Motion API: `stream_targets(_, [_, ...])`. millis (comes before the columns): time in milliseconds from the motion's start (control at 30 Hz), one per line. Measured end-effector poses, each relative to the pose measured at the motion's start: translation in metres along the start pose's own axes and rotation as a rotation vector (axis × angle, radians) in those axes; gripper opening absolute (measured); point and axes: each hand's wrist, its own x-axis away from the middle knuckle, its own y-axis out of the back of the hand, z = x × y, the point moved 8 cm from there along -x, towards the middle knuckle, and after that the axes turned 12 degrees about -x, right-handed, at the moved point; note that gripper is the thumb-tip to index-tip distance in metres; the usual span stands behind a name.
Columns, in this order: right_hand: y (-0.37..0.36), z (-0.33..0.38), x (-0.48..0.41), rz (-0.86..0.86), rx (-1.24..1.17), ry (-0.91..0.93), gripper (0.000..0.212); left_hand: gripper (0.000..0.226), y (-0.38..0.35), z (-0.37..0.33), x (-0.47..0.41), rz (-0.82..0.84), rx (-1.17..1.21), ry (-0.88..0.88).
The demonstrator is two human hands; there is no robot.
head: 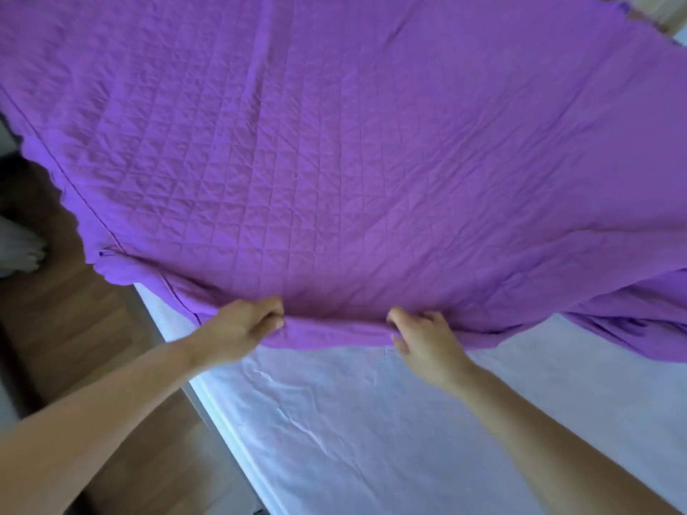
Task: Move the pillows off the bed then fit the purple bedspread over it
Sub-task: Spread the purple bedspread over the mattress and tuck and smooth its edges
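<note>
**Fingers (273, 317) curled on the purple bedspread (334, 161)**

Our fingers are closed tight on the near hem of the bedspread. The left hand (241, 325) bunches the cloth in its curled fingers. A little apart to the right, the right hand (423, 336) pinches the same hem with the thumb on top. Between the two hands the hem runs in a shallow curve.

The quilted spread fans out ahead of us and fills most of the view, hiding the far part of the bed (371, 421). Below our forearms the bed's white sheet lies uncovered and creased.

On the left, the spread's wavy edge hangs out past the side of the bed, over the wooden floor (74, 310). At the far left of that floor lies something white (18, 250) (too blurred for us to name). Past the spread's far corner, top right, a strip of pale wood (669, 13) shows. On the right, a fold of the spread sags down onto the sheet.
</note>
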Motion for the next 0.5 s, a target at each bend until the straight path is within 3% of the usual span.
stream_targets(67, [0.031,-0.008,-0.033,-0.161,-0.026,-0.004,0.031,0.029,0.033,0.008,-0.022,-0.168,0.075,0.05])
stream_targets(133, [0.058,-0.009,-0.068,-0.292,0.167,-0.044,0.026,0.019,0.068,0.011,-0.048,-0.324,0.028,0.113])
stream_targets(233, [0.076,-0.015,-0.11,-0.38,0.486,-0.215,0.025,0.013,0.099,0.024,-0.088,-0.451,-0.19,0.263])
stream_targets(300, [0.073,-0.019,-0.13,-0.393,0.532,-0.321,0.025,0.018,0.105,0.031,-0.108,-0.478,-0.363,0.311])
stream_targets(400, [0.055,-0.025,-0.136,-0.447,0.411,-0.39,0.03,0.021,0.094,0.042,-0.126,-0.402,-0.507,0.393])
stream_targets(500, [0.01,-0.03,-0.132,-0.366,0.057,-0.251,0.023,0.021,0.07,0.051,-0.131,-0.345,-0.333,0.405])
